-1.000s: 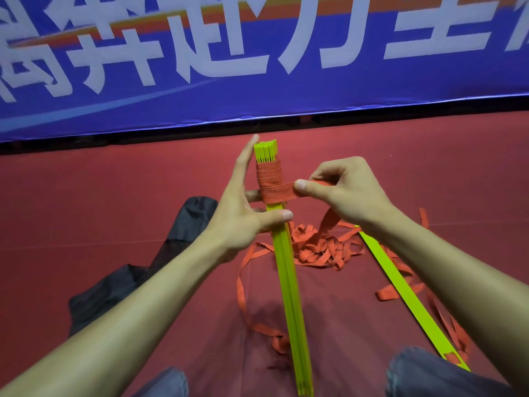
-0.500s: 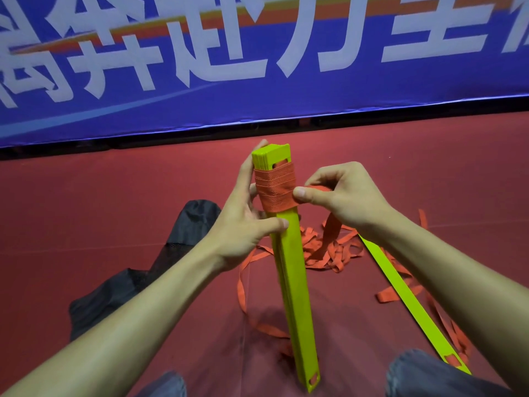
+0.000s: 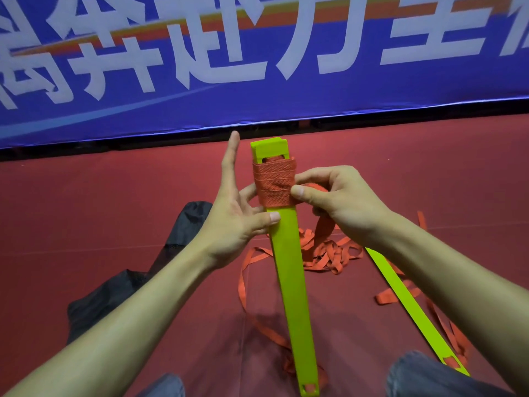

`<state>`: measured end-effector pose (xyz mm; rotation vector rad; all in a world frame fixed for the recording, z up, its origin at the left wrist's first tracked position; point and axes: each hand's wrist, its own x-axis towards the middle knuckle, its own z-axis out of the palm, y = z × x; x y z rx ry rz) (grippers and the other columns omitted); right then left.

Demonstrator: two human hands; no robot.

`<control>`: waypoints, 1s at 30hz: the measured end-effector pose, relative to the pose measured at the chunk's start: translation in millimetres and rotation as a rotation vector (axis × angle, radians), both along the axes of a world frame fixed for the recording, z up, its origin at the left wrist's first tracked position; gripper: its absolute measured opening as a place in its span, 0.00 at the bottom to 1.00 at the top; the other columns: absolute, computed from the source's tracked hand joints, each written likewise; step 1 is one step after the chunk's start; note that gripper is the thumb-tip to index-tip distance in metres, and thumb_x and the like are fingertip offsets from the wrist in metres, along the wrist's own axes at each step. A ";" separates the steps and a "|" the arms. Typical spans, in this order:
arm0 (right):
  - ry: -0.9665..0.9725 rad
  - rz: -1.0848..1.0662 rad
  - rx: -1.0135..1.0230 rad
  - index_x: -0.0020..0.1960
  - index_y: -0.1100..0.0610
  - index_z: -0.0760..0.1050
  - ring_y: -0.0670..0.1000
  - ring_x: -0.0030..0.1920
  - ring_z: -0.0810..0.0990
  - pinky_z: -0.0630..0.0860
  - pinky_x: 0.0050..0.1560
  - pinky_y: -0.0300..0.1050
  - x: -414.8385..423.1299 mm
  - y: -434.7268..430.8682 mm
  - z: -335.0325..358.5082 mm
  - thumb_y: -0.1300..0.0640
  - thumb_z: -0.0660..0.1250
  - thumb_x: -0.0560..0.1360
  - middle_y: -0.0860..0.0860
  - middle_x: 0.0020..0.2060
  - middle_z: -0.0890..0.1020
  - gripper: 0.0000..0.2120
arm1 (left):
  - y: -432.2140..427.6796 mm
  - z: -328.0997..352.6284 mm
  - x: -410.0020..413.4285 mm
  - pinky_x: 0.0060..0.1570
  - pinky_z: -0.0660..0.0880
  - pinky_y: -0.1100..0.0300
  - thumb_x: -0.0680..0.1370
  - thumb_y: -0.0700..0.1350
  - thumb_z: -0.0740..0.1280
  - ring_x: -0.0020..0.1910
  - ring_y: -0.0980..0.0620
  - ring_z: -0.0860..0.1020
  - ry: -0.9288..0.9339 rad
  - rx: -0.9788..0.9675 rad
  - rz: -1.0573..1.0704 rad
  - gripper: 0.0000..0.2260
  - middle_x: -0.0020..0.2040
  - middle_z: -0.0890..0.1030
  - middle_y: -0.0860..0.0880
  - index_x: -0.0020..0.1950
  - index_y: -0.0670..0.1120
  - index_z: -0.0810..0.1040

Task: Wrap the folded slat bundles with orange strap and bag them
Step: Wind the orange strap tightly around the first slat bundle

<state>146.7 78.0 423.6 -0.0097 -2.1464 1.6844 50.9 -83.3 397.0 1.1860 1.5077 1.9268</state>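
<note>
Mid-wrap on the slat bundle [image 3: 289, 267] — held nearly upright out front, top end just above both grips, bottom end down between the knees [image 3: 423, 376]. Bound with several overlapping turns of orange strap [image 3: 274, 183] right between the two grips, just under the slotted top. Pinched just below that winding by the left hand [image 3: 234, 222]: thumb pressed on the front face, other fingers tucked behind, forefinger pointing straight up beside the top end and touching nothing. Caught at the winding's right edge by the right hand [image 3: 343, 202]: thumb flat on the last turn, fingers curled round the running strap, the tail dropping from under that palm to a loose heap [image 3: 323, 253] on the red floor [image 3: 114, 196] just beyond the grips.

Further out: a second slat [image 3: 400, 299] lying on the floor under the right forearm; a dark bag [image 3: 160, 253] crumpled under the left forearm; a blue banner [image 3: 257, 67] with white characters far behind both grips.

With so much strap loose, probably well short of finishing the winding — no bagging yet. Next, most likely: carry the strap round behind the bundle, pull snug, lay the turn just under the last. Calls for steady tension from the right grip and a firm left pinch; otherwise, slack turns sliding on the smooth slats.
</note>
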 end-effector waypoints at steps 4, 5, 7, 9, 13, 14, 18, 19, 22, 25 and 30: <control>0.064 -0.082 0.054 0.48 0.62 0.81 0.35 0.27 0.75 0.69 0.32 0.26 -0.8 -0.7 -3.1 0.65 0.72 0.73 0.37 0.26 0.79 0.04 | -0.7 -0.9 2.3 0.42 0.80 0.55 0.76 0.25 0.66 0.54 0.43 0.84 0.089 -0.001 0.111 0.48 0.59 0.83 0.42 0.74 0.73 0.51; 0.076 -0.109 0.055 0.48 0.62 0.81 0.35 0.27 0.75 0.69 0.31 0.26 -1.8 -2.1 -3.6 0.64 0.72 0.73 0.38 0.27 0.79 0.05 | -0.5 0.1 3.5 0.44 0.80 0.54 0.76 0.25 0.66 0.55 0.42 0.83 0.116 0.006 0.124 0.47 0.59 0.83 0.42 0.73 0.73 0.53; 0.101 -0.156 0.060 0.48 0.61 0.81 0.35 0.27 0.74 0.68 0.31 0.26 -3.6 -6.1 -2.1 0.63 0.73 0.72 0.40 0.29 0.79 0.05 | 1.2 2.6 6.5 0.50 0.80 0.52 0.76 0.29 0.66 0.57 0.43 0.82 0.188 0.017 0.144 0.45 0.61 0.82 0.43 0.71 0.76 0.57; 0.129 -0.181 0.033 0.45 0.60 0.81 0.36 0.25 0.74 0.67 0.30 0.26 -5.3 -6.8 -0.4 0.64 0.73 0.73 0.40 0.25 0.78 0.02 | 3.3 5.7 8.9 0.53 0.79 0.50 0.75 0.31 0.65 0.56 0.45 0.81 0.211 0.026 0.164 0.44 0.63 0.81 0.44 0.69 0.78 0.58; 0.126 -0.160 -0.001 0.46 0.59 0.80 0.36 0.25 0.73 0.68 0.30 0.27 -6.1 -7.2 -0.8 0.64 0.73 0.72 0.41 0.25 0.78 0.04 | 3.2 5.7 4.1 0.54 0.79 0.45 0.74 0.30 0.66 0.55 0.40 0.80 0.191 0.052 0.141 0.44 0.63 0.80 0.42 0.71 0.76 0.60; 0.113 -0.146 0.019 0.48 0.59 0.81 0.35 0.26 0.74 0.68 0.32 0.26 -6.4 -7.3 -1.6 0.63 0.73 0.73 0.40 0.27 0.79 0.05 | 2.5 5.1 2.5 0.51 0.80 0.48 0.74 0.29 0.66 0.53 0.41 0.80 0.176 0.060 0.128 0.44 0.63 0.80 0.41 0.72 0.74 0.60; 0.066 -0.075 0.047 0.44 0.54 0.81 0.35 0.26 0.73 0.68 0.32 0.27 -7.9 -11.4 -3.2 0.64 0.70 0.75 0.38 0.24 0.78 0.05 | 1.9 0.8 -1.2 0.39 0.78 0.62 0.73 0.27 0.64 0.45 0.52 0.81 0.073 0.039 0.059 0.43 0.59 0.81 0.41 0.74 0.67 0.57; 0.067 -0.090 0.030 0.42 0.54 0.80 0.36 0.26 0.73 0.68 0.31 0.27 -8.4 -12.2 -3.9 0.63 0.71 0.74 0.38 0.24 0.78 0.05 | 1.3 0.5 -1.2 0.39 0.78 0.63 0.73 0.28 0.64 0.45 0.53 0.82 0.060 0.015 0.060 0.43 0.59 0.81 0.43 0.75 0.66 0.56; 0.069 -0.160 -0.004 0.39 0.57 0.79 0.38 0.26 0.70 0.68 0.31 0.32 -11.1 -15.4 -6.7 0.60 0.74 0.72 0.42 0.25 0.76 0.05 | 1.6 2.8 -0.3 0.55 0.78 0.56 0.71 0.36 0.73 0.59 0.53 0.80 0.236 -0.134 0.174 0.49 0.65 0.79 0.53 0.78 0.65 0.47; 0.065 -0.240 0.034 0.34 0.59 0.77 0.42 0.27 0.69 0.68 0.30 0.40 -12.9 -24.4 -6.8 0.57 0.78 0.68 0.49 0.27 0.76 0.12 | 6.2 6.8 9.0 0.59 0.79 0.50 0.65 0.43 0.81 0.56 0.57 0.80 0.381 -0.282 0.367 0.56 0.61 0.80 0.58 0.80 0.62 0.48; 0.071 -0.313 0.170 0.34 0.59 0.79 0.46 0.30 0.75 0.75 0.34 0.48 -13.1 -27.7 -3.7 0.52 0.79 0.67 0.55 0.31 0.83 0.13 | 7.4 8.7 9.7 0.46 0.82 0.47 0.66 0.41 0.80 0.38 0.51 0.83 0.416 -0.305 0.528 0.50 0.45 0.83 0.59 0.78 0.67 0.55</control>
